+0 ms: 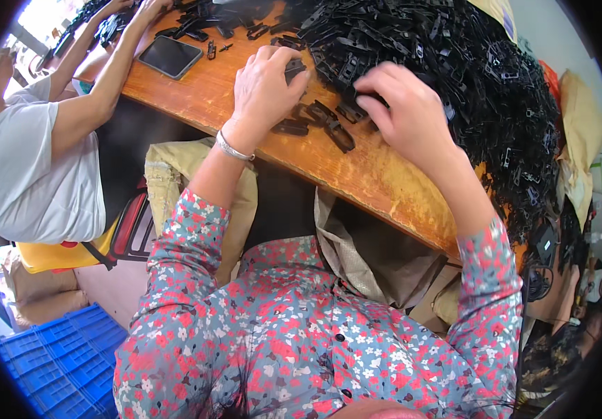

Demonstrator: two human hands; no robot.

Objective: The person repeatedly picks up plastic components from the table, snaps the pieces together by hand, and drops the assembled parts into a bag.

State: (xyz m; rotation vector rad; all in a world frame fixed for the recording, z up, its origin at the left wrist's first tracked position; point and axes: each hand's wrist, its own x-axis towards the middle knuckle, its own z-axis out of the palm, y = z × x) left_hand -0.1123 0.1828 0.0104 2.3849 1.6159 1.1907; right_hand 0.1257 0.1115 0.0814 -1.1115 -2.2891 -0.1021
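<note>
Handling Small Black Parts at the Worktop's Near Edge

From where I stand, the left hand is raised over the worktop, inward of its near edge. A black part sits between its thumb and curled fingers; these appear to pinch it. The right hand is to the right, at the border of the heap, with forefinger and thumb bent toward each other. I cannot tell whether they pinch anything: that hand is blurred, and dark pieces lie directly behind the fingertips.

Several loose parts lie on the bare wood between the hands. The heap covers the far side and spreads toward the right end. A phone lies flat by the near edge, toward the left end.

Step in hand, by judgement: handling single parts picked out from the heap. The next move probably calls for a firm left-hand hold and a precise fingertip grip on the right.

Limits of view: the left fingers mask much of the held part, so its form is unclear. The heap's far limit is out of sight. A co-worker's hands are cut off at the top.
</note>
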